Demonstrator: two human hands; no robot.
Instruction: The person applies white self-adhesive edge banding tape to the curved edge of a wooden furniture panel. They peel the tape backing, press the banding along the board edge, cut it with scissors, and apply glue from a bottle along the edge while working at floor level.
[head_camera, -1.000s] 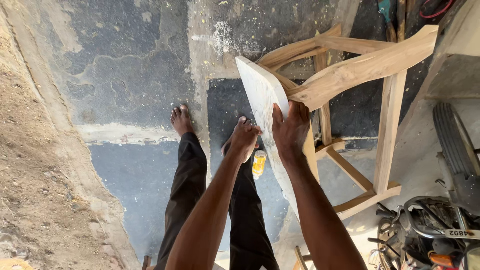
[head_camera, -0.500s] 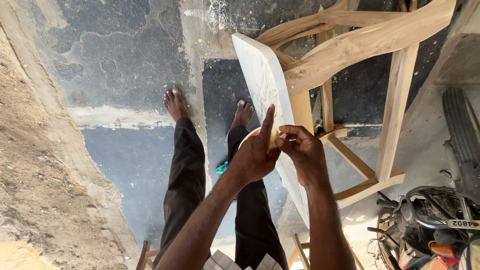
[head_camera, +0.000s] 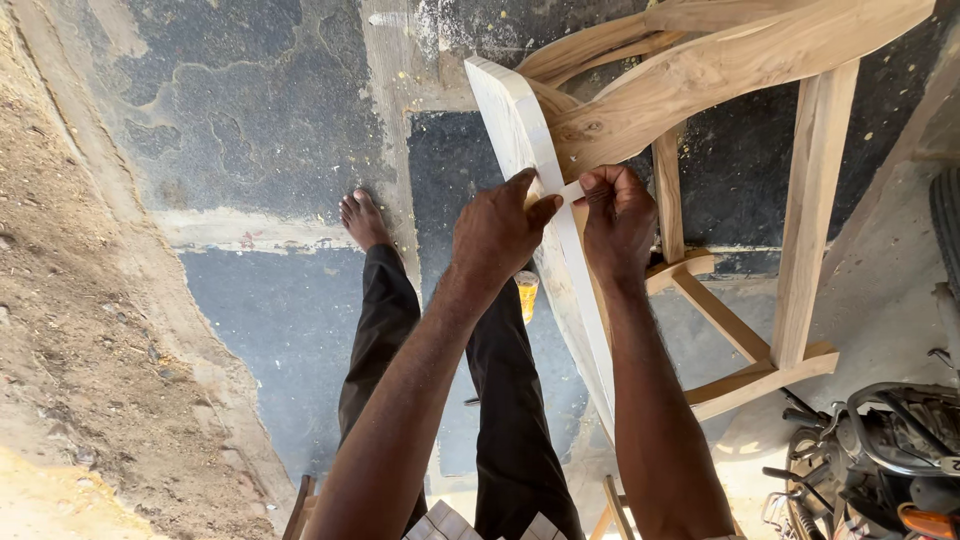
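grip: both hands, left (head_camera: 500, 235) and right (head_camera: 617, 222), pinch a pale strip (head_camera: 570, 190).
tip: i press it flat along the chair (head_camera: 720, 70) edge.

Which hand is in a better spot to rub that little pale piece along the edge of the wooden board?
Probably the left hand: its fingers already press the small pale piece against the board's edge. The right hand only pinches the piece's other end, beside the chair frame.
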